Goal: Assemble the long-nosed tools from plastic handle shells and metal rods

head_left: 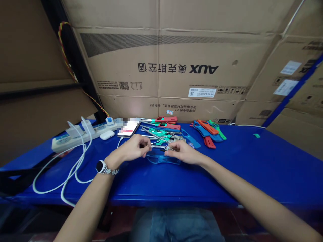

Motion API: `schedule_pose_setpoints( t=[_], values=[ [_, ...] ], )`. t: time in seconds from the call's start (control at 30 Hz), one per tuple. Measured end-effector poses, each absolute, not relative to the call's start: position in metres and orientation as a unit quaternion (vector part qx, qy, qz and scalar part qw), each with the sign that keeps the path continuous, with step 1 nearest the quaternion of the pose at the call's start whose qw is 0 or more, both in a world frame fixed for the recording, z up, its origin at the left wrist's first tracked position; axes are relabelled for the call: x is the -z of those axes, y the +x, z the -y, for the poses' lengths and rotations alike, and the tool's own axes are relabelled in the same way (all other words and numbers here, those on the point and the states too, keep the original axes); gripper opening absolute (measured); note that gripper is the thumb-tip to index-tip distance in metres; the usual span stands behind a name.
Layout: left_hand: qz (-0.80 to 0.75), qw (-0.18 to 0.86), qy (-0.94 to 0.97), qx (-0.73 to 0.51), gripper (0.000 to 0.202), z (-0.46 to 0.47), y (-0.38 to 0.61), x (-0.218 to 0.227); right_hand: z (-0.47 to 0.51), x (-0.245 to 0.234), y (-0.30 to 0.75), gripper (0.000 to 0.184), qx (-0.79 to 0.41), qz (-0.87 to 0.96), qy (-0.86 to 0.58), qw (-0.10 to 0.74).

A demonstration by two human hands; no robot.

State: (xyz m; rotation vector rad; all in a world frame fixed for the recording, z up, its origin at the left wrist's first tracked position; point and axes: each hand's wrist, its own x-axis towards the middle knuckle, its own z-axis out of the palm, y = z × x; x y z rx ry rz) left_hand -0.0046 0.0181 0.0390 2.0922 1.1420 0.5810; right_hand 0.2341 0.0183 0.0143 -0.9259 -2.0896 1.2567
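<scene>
My left hand (137,147), with a watch on its wrist, pinches the left end of a thin metal lighter tube (158,146). At the tube's other end, my right hand (186,152) has its fingers closed around a small part whose detail is hidden. A translucent blue lighter handle shell (164,159) lies on the table just below both hands. Behind them is a heap of metal tubes with green lighter parts (164,135). Red-handled stick lighters (168,126) lie beyond that heap, and another blue shell (191,138) rests beside my right hand.
Orange, blue, green and red handle shells (208,131) are piled to the right on the blue table (242,161). On the left are a phone (128,128), a white earphone case (107,135), a power strip (94,133) and white cables (82,158). Cardboard (176,47) stands behind.
</scene>
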Motion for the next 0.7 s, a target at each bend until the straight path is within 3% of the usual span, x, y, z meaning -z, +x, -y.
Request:
schedule_pose_setpoints(
  t=[0.13,0.27,0.37,0.53,0.7],
  values=[
    [-0.442,0.275,0.827,-0.215,0.014,-0.014,-0.005,-0.035,-0.017,-0.015,0.232,0.031,-0.462,0.771,-0.356,0.258],
    [-0.362,0.026,0.873,-0.327,0.021,-0.005,0.002,-0.037,-0.019,-0.014,0.231,0.023,-0.462,0.765,-0.371,0.25],
    [-0.256,-0.092,0.909,-0.315,0.01,0.0,0.011,-0.036,-0.023,-0.012,0.23,0.022,-0.47,0.763,-0.363,0.255],
    [-0.211,-0.184,0.928,-0.245,0.017,-0.001,0.017,-0.029,-0.028,-0.012,0.23,0.024,-0.532,0.729,-0.358,0.242],
    [-0.218,-0.197,0.929,-0.225,0.023,-0.002,0.019,-0.028,-0.029,-0.015,0.23,0.025,-0.543,0.723,-0.358,0.231]
  ],
)
